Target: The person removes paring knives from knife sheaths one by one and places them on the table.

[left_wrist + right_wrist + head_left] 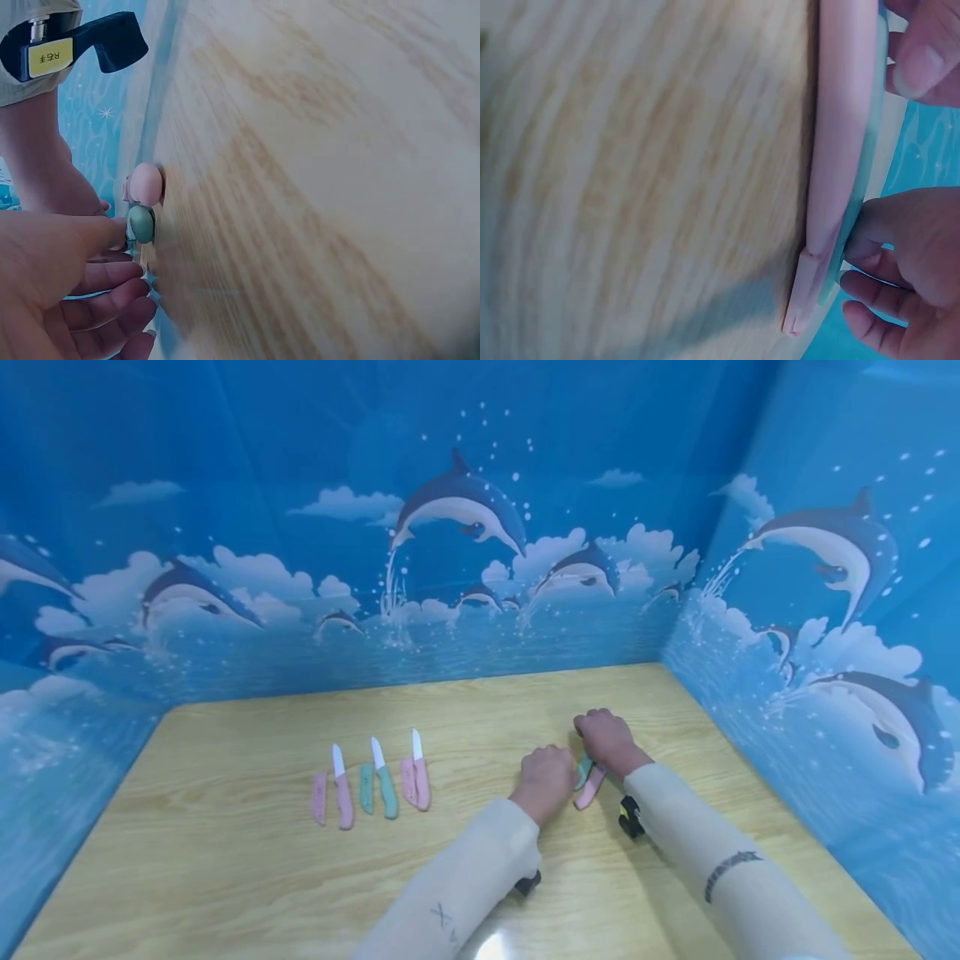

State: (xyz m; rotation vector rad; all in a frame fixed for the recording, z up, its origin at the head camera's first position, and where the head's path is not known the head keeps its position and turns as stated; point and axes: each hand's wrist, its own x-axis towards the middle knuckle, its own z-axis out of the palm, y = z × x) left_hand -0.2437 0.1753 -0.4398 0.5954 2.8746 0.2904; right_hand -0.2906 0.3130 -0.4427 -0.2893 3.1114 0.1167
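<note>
On the right part of the table, my left hand pinches the near part of a green knife between thumb and fingers. My right hand curls at the far part of the same green knife, its thumb against it in the right wrist view. Fingers cover most of the green knife, so its blade is hidden. A pink knife lies right beside it, its rounded handle end showing in the left wrist view; the right hand hides its far end.
Left of the hands lie three bare knives, a pink one, a green one and another pink one. Each has a matching sheath beside it: pink, green, pink. Dolphin-printed blue sheets border the wooden table.
</note>
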